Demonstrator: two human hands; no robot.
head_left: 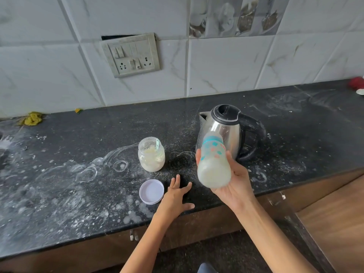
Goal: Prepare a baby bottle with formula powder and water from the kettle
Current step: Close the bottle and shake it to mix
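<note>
My right hand (235, 184) grips a baby bottle (213, 160) holding milky white liquid, lifted above the counter and tilted with its top toward the kettle. The bottle's upper end is blurred. A steel kettle (229, 131) with a black lid and handle stands just behind it. An open clear jar of formula powder (151, 154) with a small scoop inside sits left of the kettle. Its white lid (151, 191) lies upside down near the counter's front edge. My left hand (178, 196) rests flat on the counter beside the lid, fingers spread, holding nothing.
The black stone counter (78, 184) is dusted with white powder and ring marks. A yellow cloth (32, 118) lies at the back left by the tiled wall. A switchboard (131, 55) is on the wall. A red item (357, 83) sits far right. Wooden cabinets are below.
</note>
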